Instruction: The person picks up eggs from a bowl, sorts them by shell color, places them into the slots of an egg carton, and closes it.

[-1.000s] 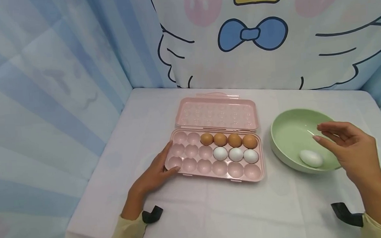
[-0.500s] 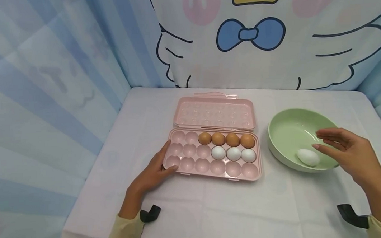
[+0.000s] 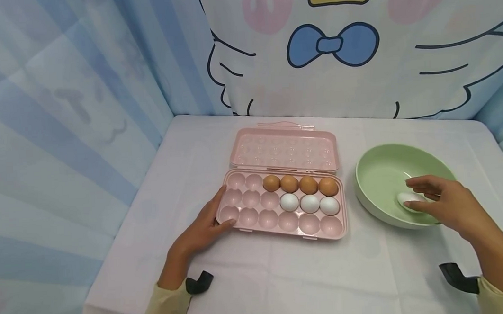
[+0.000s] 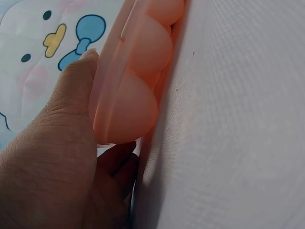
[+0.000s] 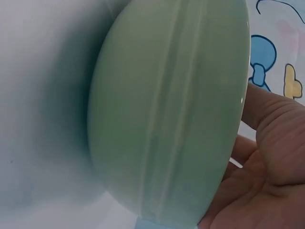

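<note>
A pink egg box [image 3: 295,227] lies with its lid raised, holding several brown eggs [image 3: 308,185] at the back and three white eggs [image 3: 310,203] in the middle row. My left hand [image 3: 201,231] grips its left end, thumb over the front corner and fingers along the side. In the left wrist view the thumb is at the rim, the other fingers low beside the rounded cups [image 4: 133,107]. To the right, my right hand [image 3: 448,203] reaches into a green bowl [image 3: 375,202]. Its parted thumb and fingers overlap a white egg [image 3: 405,198]; the bowl wall hides the fingertips in the right wrist view.
Behind the egg box its lid [image 3: 285,148] lies back on the white-covered table [image 3: 309,277]. A printed curtain [image 3: 333,86] hangs at the table's rear edge. Blue striped cloth [image 3: 75,137] hangs along the left side.
My right hand has come down and left into the bowl, its thumb and fingers now around the white egg's place. The left hand and egg box stay put.
</note>
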{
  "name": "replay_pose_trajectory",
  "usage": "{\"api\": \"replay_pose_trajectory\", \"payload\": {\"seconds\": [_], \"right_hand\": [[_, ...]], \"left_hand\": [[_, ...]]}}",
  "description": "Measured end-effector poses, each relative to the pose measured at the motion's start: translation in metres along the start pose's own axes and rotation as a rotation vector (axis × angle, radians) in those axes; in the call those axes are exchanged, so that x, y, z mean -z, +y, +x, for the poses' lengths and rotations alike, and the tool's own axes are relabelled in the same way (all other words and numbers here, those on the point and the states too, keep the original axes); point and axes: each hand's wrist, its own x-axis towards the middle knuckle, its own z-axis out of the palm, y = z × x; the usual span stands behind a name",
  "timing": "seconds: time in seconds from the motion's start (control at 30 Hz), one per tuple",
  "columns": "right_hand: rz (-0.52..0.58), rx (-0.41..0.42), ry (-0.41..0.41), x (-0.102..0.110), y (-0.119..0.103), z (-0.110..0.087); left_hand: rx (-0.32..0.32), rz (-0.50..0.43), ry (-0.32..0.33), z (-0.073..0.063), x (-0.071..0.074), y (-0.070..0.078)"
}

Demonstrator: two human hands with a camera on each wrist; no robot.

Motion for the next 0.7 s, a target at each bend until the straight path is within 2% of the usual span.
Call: {"api": "replay_pose_trajectory", "payload": {"seconds": [0.2, 0.5, 0.7], "right_hand": [[-0.064, -0.051, -0.050, -0.0009, -0.0011, 0.0058], [-0.171, -0.013, -0.039, -0.0029, -0.0003, 0.0093], [-0.192, -0.006, -0.054, -0.0036, -0.0001, 0.0094]], "left_hand": [[-0.011, -0.010, -0.003, 0.0009, -0.0010, -0.0015], [-0.014, -0.005, 0.009, 0.0005, -0.0005, -0.0011], [-0.011, -0.002, 0.011, 0.0005, -0.0001, -0.0007]]}}
